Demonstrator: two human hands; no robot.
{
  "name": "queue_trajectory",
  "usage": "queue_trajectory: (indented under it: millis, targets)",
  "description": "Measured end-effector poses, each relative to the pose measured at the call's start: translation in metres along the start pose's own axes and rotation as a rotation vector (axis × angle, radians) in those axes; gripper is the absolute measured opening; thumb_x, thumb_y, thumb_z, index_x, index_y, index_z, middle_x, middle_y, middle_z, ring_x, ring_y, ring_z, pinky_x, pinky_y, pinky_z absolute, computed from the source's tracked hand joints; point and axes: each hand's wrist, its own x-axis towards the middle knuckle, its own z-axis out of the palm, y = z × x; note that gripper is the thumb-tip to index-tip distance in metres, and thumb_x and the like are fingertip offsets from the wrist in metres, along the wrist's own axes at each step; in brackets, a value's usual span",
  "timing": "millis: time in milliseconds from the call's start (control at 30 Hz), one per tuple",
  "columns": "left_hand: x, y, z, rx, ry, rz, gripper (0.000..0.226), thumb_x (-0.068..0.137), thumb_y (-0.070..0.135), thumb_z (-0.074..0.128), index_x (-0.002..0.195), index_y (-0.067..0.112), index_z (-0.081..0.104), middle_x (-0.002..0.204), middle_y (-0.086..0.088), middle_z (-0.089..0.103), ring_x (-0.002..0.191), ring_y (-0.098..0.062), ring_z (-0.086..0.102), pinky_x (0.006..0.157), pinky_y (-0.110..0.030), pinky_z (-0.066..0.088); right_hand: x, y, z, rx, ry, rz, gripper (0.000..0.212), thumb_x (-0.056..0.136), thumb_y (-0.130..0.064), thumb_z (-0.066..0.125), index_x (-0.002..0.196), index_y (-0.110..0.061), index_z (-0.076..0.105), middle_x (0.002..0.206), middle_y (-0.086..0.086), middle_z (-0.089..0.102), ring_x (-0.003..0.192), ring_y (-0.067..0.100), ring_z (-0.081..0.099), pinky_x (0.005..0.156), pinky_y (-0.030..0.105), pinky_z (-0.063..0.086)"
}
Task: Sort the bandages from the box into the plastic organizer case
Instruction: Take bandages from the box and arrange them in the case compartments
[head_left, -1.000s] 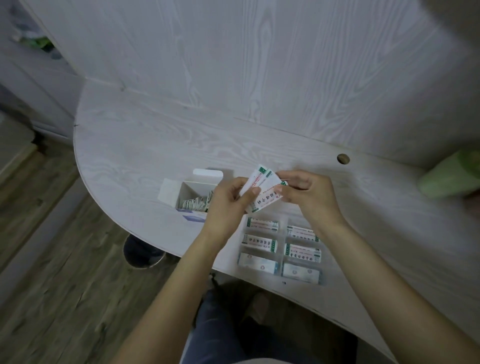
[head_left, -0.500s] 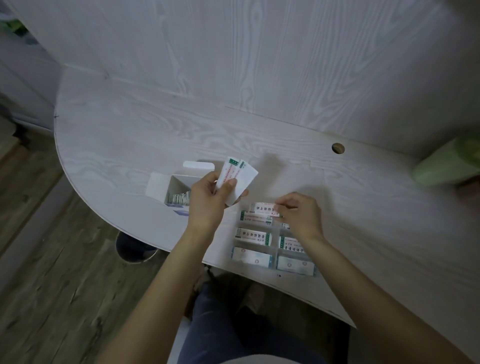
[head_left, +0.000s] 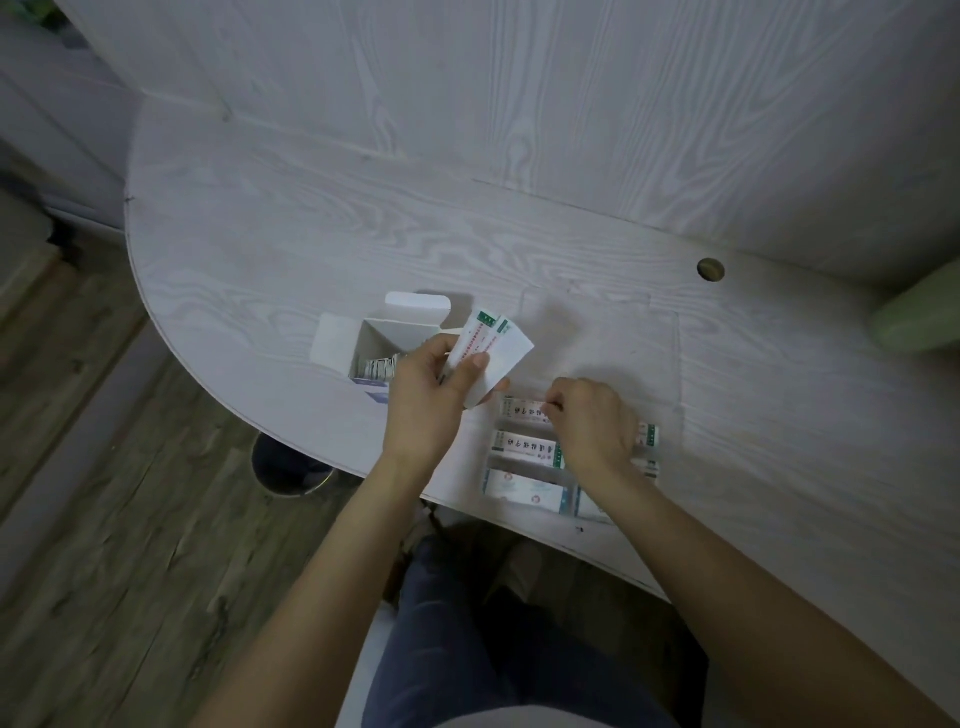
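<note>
Left hand (head_left: 426, 395) gripping upright bandages (head_left: 485, 348); right hand (head_left: 592, 421) pinching one bandage (head_left: 522, 408) crosswise

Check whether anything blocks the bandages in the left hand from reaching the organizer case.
The right hand does: it lies over the organizer case, fingertips on a bandage in a far compartment. The left hand holds its bandages just left of the case; nothing else intervenes.

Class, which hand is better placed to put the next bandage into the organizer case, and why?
Probably the right hand: it is already over the organizer case, fingers on a bandage there. The left hand grips the fanned spare bandages.
</note>
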Motion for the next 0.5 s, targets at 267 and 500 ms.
queue_trajectory:
  millis: [267,500]
  targets:
    - [-0.001,0.008,0.001,-0.041,0.000,0.000,0.009,0.093,0.000,0.053,0.095,0.006,0.060,0.088,-0.003,0.066,0.063,0.001,0.066,0.051,-0.008,0.045,0.000,-0.012,-0.010,-0.334,-0.090,-0.200,0.017,0.094,-0.008,0.048,0.083,-0.020,0.052,0.096,0.003,0.068,0.085,0.023,0.064,0.061,0.027,0.031]
    - [0.003,0.006,-0.002,0.061,0.021,0.039,0.019,0.092,0.007,0.057,0.085,0.024,0.061,0.080,0.006,0.070,0.069,-0.004,0.067,0.055,-0.014,0.045,0.011,-0.022,-0.011,-0.292,-0.204,-0.382,0.016,0.090,-0.006,0.048,0.098,-0.014,0.059,0.096,0.009,0.067,0.078,0.027,0.057,0.062,0.027,0.030]
